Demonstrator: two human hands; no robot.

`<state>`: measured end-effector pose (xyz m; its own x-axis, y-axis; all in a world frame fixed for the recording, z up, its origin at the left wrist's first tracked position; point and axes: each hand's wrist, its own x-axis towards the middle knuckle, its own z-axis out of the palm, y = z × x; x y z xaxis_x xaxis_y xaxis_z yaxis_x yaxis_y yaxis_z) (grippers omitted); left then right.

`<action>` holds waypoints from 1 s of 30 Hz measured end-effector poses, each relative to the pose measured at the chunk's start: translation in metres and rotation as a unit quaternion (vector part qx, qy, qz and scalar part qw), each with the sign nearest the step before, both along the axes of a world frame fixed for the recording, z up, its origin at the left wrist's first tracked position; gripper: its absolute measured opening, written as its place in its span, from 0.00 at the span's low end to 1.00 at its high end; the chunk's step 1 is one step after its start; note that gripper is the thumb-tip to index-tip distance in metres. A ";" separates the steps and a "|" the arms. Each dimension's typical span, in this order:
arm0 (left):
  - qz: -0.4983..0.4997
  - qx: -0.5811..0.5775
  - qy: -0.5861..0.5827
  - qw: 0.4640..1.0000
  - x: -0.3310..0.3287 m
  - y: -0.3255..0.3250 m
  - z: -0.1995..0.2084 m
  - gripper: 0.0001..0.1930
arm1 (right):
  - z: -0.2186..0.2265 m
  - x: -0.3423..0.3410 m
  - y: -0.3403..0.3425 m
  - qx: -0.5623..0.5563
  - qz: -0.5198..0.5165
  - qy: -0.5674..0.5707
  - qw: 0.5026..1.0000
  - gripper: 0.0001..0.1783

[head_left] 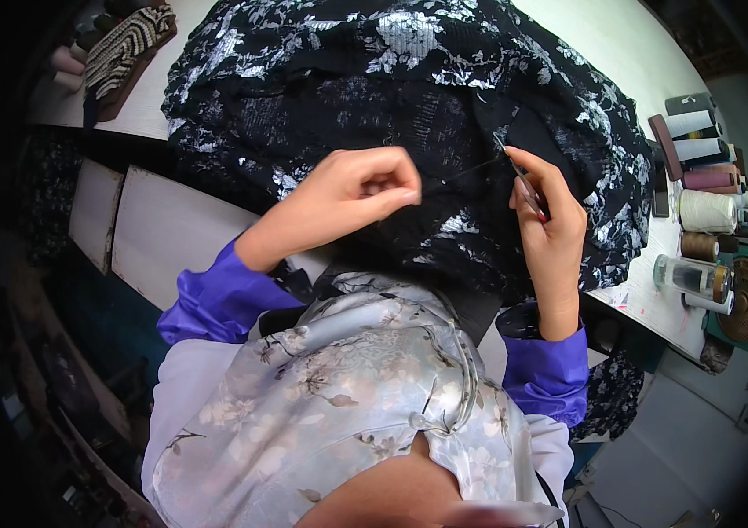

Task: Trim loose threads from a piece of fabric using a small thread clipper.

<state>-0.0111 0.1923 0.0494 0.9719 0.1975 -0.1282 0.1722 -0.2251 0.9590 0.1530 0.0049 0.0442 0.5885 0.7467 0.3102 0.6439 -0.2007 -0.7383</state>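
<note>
1. My right grip (543,231) is pinched narrow around a thin metal tool with a red handle (528,189). Whether it is small snips or a pick, I cannot tell.
2. The tool's long axis runs up and to the left, and its tip touches the black floral fabric (409,79) just above my fingers.
3. My left grip (358,187) is curled tight, fingertips pressed together near a fold of the same fabric; what they pinch is hidden.
4. A fine dark thread seems to run between the two grips, nearly level.
5. The fabric lies heaped on the white desk (646,304), directly ahead of both grips; the right one is nearer the working spot.
</note>
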 end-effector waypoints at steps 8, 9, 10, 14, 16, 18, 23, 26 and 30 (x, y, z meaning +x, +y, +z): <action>0.162 0.224 -0.198 0.940 0.024 -0.017 -0.002 0.12 | -0.001 0.000 0.001 -0.013 0.014 0.002 1.000 0.25; 0.155 0.232 -0.224 0.934 0.035 -0.020 -0.008 0.12 | -0.001 -0.001 0.001 -0.011 0.011 0.006 1.000 0.25; 0.138 0.226 -0.204 0.943 0.043 -0.022 -0.011 0.12 | -0.002 -0.001 0.001 -0.008 0.008 0.011 1.000 0.25; 0.104 0.160 -0.130 0.973 0.056 -0.028 -0.016 0.07 | -0.003 -0.002 0.001 -0.003 0.009 0.001 1.000 0.25; 0.103 0.109 -0.108 0.983 0.057 -0.030 -0.014 0.03 | -0.001 -0.001 -0.001 -0.005 0.011 -0.001 1.000 0.25; 0.109 0.127 -0.169 0.971 0.057 -0.026 -0.016 0.02 | 0.001 0.001 -0.003 -0.006 0.014 -0.003 1.000 0.25; 0.143 0.219 -0.328 0.908 0.068 -0.027 -0.018 0.01 | 0.010 0.008 -0.006 -0.050 0.039 0.113 0.992 0.20; 0.113 0.072 -0.256 0.957 0.070 -0.031 -0.021 0.01 | 0.016 0.009 -0.005 -0.053 0.042 0.135 0.989 0.16; 0.092 -0.032 -0.214 0.972 0.075 -0.026 -0.027 0.04 | 0.015 0.013 -0.005 -0.073 0.057 0.127 0.988 0.19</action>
